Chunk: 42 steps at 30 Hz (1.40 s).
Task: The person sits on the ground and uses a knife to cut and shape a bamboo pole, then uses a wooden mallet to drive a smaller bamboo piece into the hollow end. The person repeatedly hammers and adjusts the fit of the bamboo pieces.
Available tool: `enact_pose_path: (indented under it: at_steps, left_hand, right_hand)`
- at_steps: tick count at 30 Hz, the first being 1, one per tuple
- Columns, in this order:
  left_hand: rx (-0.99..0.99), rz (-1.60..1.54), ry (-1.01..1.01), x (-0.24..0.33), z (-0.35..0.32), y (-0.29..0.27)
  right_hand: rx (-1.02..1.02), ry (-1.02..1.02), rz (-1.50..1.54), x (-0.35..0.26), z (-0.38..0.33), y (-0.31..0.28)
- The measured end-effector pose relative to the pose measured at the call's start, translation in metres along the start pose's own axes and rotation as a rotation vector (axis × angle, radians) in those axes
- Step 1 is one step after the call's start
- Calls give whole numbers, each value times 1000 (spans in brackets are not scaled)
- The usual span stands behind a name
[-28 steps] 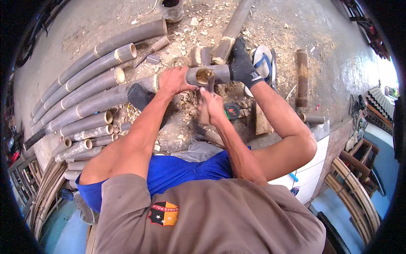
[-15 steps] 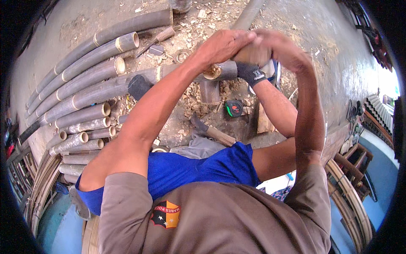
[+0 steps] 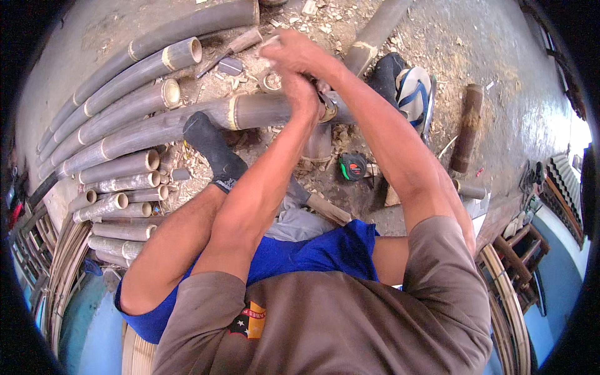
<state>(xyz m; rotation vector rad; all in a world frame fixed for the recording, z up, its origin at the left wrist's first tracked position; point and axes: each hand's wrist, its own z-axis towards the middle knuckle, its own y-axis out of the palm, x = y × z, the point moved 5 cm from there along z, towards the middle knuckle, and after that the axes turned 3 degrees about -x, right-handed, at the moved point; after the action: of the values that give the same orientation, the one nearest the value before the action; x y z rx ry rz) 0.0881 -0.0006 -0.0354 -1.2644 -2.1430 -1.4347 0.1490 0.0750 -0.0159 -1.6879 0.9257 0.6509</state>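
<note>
A thick grey-brown bamboo pole (image 3: 206, 115) lies crosswise before me, with a cut hole near its right end. My left hand (image 3: 300, 90) is closed just above that end. Over it reaches my right hand (image 3: 297, 53), its fingers bent toward the left. What the two hands grip is hidden by the hands themselves. A dark narrow piece, like part of a tool, shows at the hole (image 3: 328, 111) beneath them. Under the pole stands a short bamboo piece (image 3: 317, 145). My left foot in a black sock (image 3: 209, 144) is against the pole.
Several bamboo poles (image 3: 181, 55) and shorter cut lengths (image 3: 131, 160) lie at the left. A tape measure (image 3: 353, 167), a wooden-handled blade (image 3: 325, 207) and a chisel-like tool (image 3: 244, 40) rest among wood chips. A sandal (image 3: 414, 94) and a loose bamboo length (image 3: 467, 128) are at the right.
Both hands have moved left, from beyond the pole's right end to above it. My left leg and foot have come into fuller view, and the right arm now reaches across.
</note>
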Motion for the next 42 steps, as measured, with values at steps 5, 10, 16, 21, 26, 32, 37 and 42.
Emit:
enact_pose_path:
  at_steps: [5,10,16,21,26,32,37,42]
  left_hand:
    - [-69,429,-253,-6,4,9]
    - [-411,940,-267,-23,7,40]
    - [-1004,1350,-339,-58,-21,43]
    - [-963,1376,-268,-35,4,48]
    - [-602,1263,111,9,30,24]
    - [22,1023,97,38,-29,-13]
    - [281,711,480,4,-84,-65]
    - [99,673,430,-33,-66,-91]
  right_hand:
    - [247,214,505,18,-33,-30]
    - [713,372,607,70,-85,-68]
    - [1172,300,1014,105,-194,-31]
    - [1118,128,1253,106,-147,-37]
    - [508,192,1311,72,-53,-32]
    - [-239,155,1019,-1,-27,6]
    - [-692,-217,281,-43,-41,94]
    - [-267,-160,38,-47,-58,49]
